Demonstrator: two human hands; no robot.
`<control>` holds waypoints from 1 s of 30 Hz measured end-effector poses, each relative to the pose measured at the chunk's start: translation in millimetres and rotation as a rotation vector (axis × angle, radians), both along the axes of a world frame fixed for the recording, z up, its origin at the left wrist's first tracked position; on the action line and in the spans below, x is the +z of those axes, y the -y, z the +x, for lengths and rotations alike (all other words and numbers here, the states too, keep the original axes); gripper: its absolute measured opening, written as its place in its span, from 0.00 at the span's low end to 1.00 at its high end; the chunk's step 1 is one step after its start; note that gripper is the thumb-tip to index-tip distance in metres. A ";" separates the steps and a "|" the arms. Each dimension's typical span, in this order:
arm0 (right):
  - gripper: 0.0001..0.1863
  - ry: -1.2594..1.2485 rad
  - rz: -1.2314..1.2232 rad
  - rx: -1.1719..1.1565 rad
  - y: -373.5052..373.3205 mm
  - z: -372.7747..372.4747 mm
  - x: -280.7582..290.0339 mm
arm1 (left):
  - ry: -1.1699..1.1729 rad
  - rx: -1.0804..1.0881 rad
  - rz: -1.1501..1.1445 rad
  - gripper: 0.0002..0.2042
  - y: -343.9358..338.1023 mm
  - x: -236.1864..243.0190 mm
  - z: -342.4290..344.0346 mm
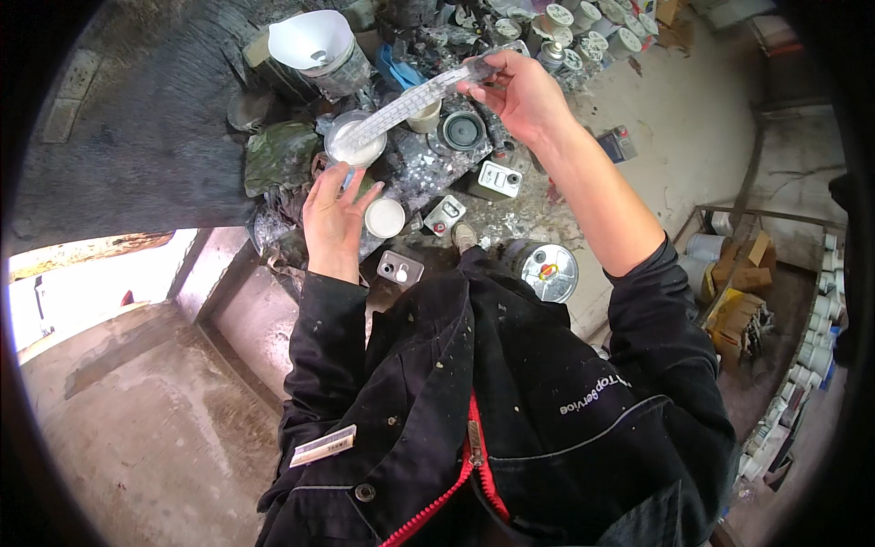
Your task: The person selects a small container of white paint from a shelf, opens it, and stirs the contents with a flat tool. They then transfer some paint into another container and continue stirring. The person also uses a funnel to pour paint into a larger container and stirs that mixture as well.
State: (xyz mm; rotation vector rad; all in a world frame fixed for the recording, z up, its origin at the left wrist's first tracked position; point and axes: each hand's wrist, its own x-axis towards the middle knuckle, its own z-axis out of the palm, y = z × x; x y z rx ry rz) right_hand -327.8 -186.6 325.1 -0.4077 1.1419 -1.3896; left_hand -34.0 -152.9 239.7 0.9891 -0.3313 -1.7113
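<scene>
My right hand (523, 102) grips the upper end of a long, pale, printed flat stick (408, 101). The stick's lower end reaches into a clear cup with white material (355, 139). My left hand (337, 214) is at the near side of that cup, fingers apart and partly bent; whether they touch it is hard to make out. A small blue item shows between those fingers, too small to name. Just right of the hand is a white round lid or tub (385, 218), and a dark round container (463, 130) stands right of the cup.
A white funnel (310, 36) tops a bucket at upper left. Many tins (588, 50) crowd the back. Two rectangular cans (495, 180), a phone (400, 268) and a drum (549, 273) are nearer me, beside a shoe (463, 235). A metal-framed rack with cardboard (743, 273) stands right.
</scene>
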 end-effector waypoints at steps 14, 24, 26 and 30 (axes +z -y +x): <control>0.16 0.098 -0.062 -0.015 28.3 -9.7 -4.7 | -0.067 0.037 0.055 0.14 7.3 13.7 1.2; 0.15 0.061 -0.108 0.043 47.7 -8.7 13.3 | -0.070 0.074 0.049 0.20 11.5 19.7 1.8; 0.15 0.059 -0.116 0.051 50.9 -7.6 17.3 | -0.066 0.075 0.033 0.20 12.5 23.4 0.9; 0.15 0.072 -0.122 0.068 59.4 -6.0 19.7 | -0.044 0.085 0.018 0.21 14.2 31.4 0.4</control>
